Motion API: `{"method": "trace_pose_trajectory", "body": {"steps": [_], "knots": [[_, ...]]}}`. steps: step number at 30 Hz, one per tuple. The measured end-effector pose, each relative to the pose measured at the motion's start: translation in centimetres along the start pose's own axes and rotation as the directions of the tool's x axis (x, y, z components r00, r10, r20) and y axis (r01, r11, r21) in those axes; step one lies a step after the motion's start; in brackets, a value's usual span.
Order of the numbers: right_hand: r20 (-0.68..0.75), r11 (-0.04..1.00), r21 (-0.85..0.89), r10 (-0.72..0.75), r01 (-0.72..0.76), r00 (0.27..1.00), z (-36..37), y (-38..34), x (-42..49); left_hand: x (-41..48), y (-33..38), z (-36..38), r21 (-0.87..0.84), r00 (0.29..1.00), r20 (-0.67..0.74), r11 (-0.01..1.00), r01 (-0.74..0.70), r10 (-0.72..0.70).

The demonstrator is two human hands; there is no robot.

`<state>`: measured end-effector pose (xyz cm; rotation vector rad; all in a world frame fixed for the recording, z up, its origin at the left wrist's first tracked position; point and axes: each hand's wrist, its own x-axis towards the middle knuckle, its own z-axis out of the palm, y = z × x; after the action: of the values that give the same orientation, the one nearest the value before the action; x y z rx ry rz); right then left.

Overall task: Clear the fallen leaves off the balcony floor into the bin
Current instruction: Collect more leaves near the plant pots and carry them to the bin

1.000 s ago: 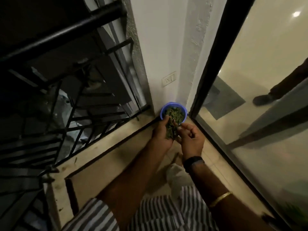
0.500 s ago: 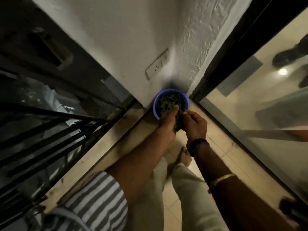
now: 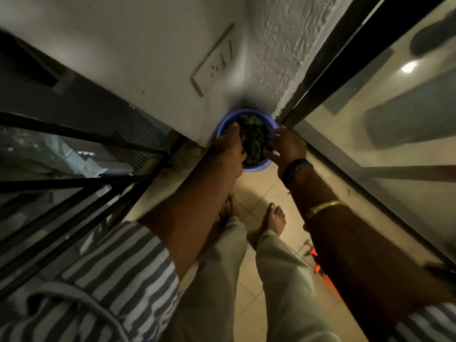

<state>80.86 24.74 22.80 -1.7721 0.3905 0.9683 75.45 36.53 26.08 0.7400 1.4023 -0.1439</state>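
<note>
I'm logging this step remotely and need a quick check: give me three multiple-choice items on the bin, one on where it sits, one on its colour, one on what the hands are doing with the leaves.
1. Where does the bin stand?
A. In the corner where the white wall meets the glass door's frame
B. Hung on the railing
C. Between the person's feet

2. What colour is the bin?
A. Red
B. Blue-violet
C. Black

3. What are the hands doing?
A. Both hang away from the bin
B. Only one reaches it
C. The left hand and right hand are both at the bin's mouth, on the leaves

Key: 1 A, the bin sits on the floor tight in that corner. 2 B, its rim reads blue-violet. 3 C, a hand flanks the leaf pile on each side.
</note>
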Motion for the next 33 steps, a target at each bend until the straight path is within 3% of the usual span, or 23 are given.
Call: {"method": "trace_pose_trajectory", "body": {"steps": [2, 5, 11, 15, 19, 27, 33], "knots": [[-0.005, 0.981, 0.196, 0.002, -0.001, 1.0, -0.5, -2.3, -4.7, -3.5, 0.5, -0.2, -0.071, 0.999, 0.052, 0.997, -0.004, 0.007], [-0.125, 0.907, 0.42, 0.018, 0.037, 0.992, -1.8, -5.5, -12.1, -10.4, 1.5, -0.7, -0.163, 0.987, 0.16, 0.986, 0.032, -0.005], [-0.21, 0.887, 0.397, -0.163, 0.236, 0.964, -5.3, -10.0, -25.6, -24.7, 2.2, -1.6, 0.046, 0.973, 0.149, 0.982, -0.183, 0.174], [-0.289, 0.862, 0.317, -0.309, 0.395, 0.906, -7.7, -10.3, -33.1, -31.1, 1.1, -2.8, -0.016, 0.938, 0.243, 0.968, -0.25, 0.246], [-0.403, 0.817, 0.274, -0.381, 0.506, 0.832, -9.9, -9.0, -39.3, -35.3, -0.5, -2.7, 0.082, 0.902, 0.369, 0.959, -0.272, 0.225], [-0.734, 0.711, 0.385, -0.15, 0.588, 0.662, -10.9, -1.5, -50.2, -43.4, -7.9, -3.3, 0.415, 0.732, 0.681, 0.834, -0.364, -0.019], [-0.881, 0.634, 0.421, 0.116, 0.649, 0.458, -11.2, 7.3, -58.5, -47.4, -17.7, -3.5, 0.616, 0.586, 0.748, 0.656, -0.436, -0.312]]}}
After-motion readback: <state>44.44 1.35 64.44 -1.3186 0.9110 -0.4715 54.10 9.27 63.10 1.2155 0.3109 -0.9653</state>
